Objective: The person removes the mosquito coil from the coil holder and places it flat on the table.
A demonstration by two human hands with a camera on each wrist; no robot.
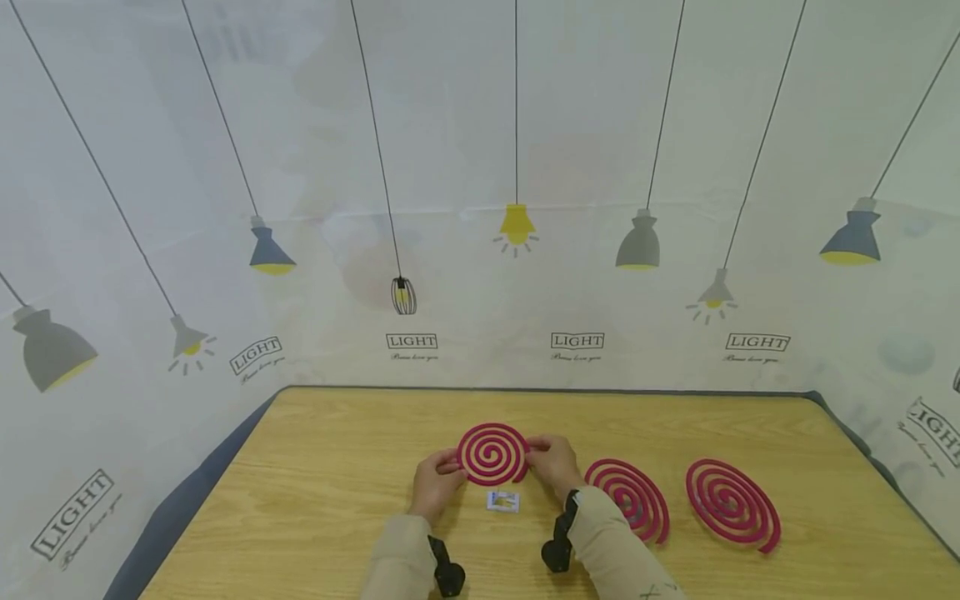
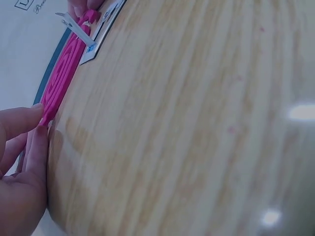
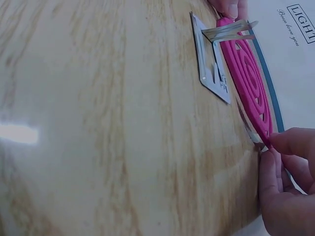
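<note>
A pink mosquito coil [image 1: 492, 454] is held between both hands, just above the wooden table. My left hand [image 1: 437, 483] pinches its left edge between thumb and fingers; my right hand [image 1: 553, 465] pinches the opposite edge. On the near side of the coil lies a small metal coil stand [image 1: 502, 501]. The right wrist view shows this stand [image 3: 210, 61] as a flat square plate with a bent-up forked prong [image 3: 231, 30]. In the left wrist view, the prong [image 2: 78, 29] overlaps the edge of the coil [image 2: 64, 73].
Two more pink mosquito coils lie to the right on the table [image 1: 337, 467]: one coil [image 1: 637, 492] partly behind my right sleeve, another coil [image 1: 731, 500] farther right. Behind the table's far edge rises a white sheet [image 1: 465, 358] printed with lamps.
</note>
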